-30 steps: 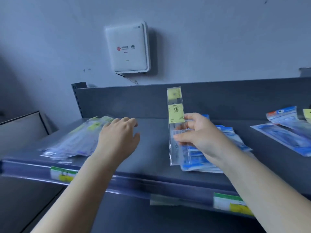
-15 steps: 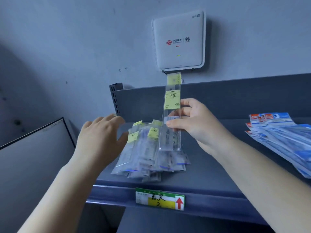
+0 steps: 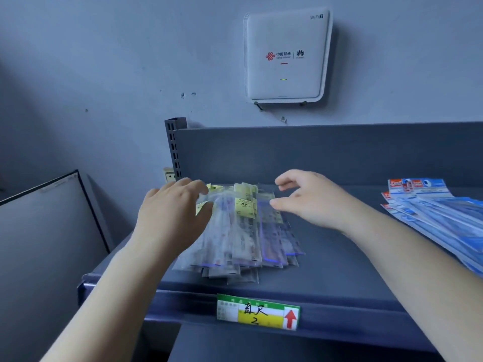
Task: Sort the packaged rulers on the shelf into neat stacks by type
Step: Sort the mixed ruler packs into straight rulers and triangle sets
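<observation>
A loose pile of clear-packaged rulers with yellow labels (image 3: 243,231) lies on the grey shelf (image 3: 339,270), fanned out toward the front edge. My left hand (image 3: 175,212) rests on the pile's left side, fingers spread and relaxed. Just right of the pile's far end hovers my right hand (image 3: 311,199), holding nothing, with its thumb and fingers apart. A stack of blue-packaged rulers (image 3: 433,212) lies fanned at the shelf's right end.
A green and yellow price tag with a red arrow (image 3: 257,312) sits on the shelf's front rail. A white router box (image 3: 286,54) hangs on the wall above. The shelf's back panel (image 3: 326,152) rises behind the piles. A grey board (image 3: 47,231) stands at the left.
My right hand has let go of the clear-packaged ruler, which now lies on the pile. My left hand has come down onto the pile's left side.
</observation>
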A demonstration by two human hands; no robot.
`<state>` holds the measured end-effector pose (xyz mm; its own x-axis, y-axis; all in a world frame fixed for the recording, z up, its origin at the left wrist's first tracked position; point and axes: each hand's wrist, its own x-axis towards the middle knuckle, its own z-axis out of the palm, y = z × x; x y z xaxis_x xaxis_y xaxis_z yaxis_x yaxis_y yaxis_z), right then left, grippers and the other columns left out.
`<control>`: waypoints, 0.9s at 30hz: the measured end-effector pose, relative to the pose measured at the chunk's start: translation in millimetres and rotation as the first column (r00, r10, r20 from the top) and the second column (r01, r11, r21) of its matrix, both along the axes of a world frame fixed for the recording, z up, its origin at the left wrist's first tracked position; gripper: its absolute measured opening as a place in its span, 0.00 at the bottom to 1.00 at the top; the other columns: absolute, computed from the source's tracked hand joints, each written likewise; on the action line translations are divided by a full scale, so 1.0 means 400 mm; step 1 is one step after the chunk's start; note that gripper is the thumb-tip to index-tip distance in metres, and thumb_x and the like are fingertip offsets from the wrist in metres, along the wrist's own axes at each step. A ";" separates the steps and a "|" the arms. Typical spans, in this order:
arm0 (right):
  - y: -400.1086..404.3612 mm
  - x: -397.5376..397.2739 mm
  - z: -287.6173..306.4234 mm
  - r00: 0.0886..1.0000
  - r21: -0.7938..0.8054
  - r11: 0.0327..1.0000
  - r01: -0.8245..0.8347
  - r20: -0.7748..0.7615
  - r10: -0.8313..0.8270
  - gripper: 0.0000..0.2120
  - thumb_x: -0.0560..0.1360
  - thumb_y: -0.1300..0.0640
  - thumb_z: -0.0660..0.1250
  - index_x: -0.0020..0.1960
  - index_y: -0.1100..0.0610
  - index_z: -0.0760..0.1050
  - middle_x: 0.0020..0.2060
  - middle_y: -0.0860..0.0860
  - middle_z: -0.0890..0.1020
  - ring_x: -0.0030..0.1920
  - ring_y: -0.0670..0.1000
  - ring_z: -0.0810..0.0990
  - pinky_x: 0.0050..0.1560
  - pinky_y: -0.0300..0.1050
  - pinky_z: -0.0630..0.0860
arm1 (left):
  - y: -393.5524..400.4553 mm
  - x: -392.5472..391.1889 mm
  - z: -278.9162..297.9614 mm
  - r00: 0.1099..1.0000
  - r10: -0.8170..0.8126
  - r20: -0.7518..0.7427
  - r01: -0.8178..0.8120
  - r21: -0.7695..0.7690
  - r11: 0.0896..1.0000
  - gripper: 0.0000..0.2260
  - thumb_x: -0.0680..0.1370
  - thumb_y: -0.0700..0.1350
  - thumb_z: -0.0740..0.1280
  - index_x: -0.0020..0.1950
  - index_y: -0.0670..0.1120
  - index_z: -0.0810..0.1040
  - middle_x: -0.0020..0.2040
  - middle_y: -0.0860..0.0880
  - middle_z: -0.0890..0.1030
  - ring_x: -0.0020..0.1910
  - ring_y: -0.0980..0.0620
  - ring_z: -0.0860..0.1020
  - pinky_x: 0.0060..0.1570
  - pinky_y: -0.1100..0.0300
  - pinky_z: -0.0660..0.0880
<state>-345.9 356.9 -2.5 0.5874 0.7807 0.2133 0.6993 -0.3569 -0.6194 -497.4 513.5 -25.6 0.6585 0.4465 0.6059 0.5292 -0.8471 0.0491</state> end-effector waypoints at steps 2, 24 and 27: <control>-0.037 0.017 0.000 0.989 0.013 0.999 0.039 0.144 -0.041 0.17 0.75 0.50 0.65 0.63 0.50 0.71 0.60 0.44 0.74 0.53 0.44 0.71 0.50 0.38 0.65 | -0.029 0.029 0.010 0.999 -0.036 -0.007 0.036 0.017 0.999 0.14 0.78 0.53 0.60 0.61 0.51 0.74 0.57 0.54 0.77 0.56 0.50 0.75 0.51 0.58 0.64; -0.875 0.294 -0.029 0.739 -0.077 0.891 0.448 0.592 -0.321 0.14 0.77 0.50 0.60 0.61 0.51 0.70 0.56 0.47 0.74 0.60 0.50 0.71 0.51 0.44 0.69 | -0.827 0.512 -0.008 0.908 -0.375 -0.189 0.402 0.131 0.906 0.14 0.79 0.53 0.56 0.62 0.51 0.71 0.58 0.53 0.75 0.60 0.49 0.72 0.56 0.58 0.64; -0.990 0.334 -0.045 0.725 -0.084 0.861 0.502 0.584 -0.366 0.13 0.76 0.50 0.60 0.60 0.51 0.71 0.55 0.47 0.74 0.60 0.51 0.71 0.51 0.44 0.69 | -0.940 0.568 -0.018 0.887 -0.421 -0.191 0.446 0.118 0.887 0.13 0.79 0.53 0.56 0.60 0.51 0.72 0.58 0.53 0.75 0.60 0.49 0.72 0.57 0.57 0.64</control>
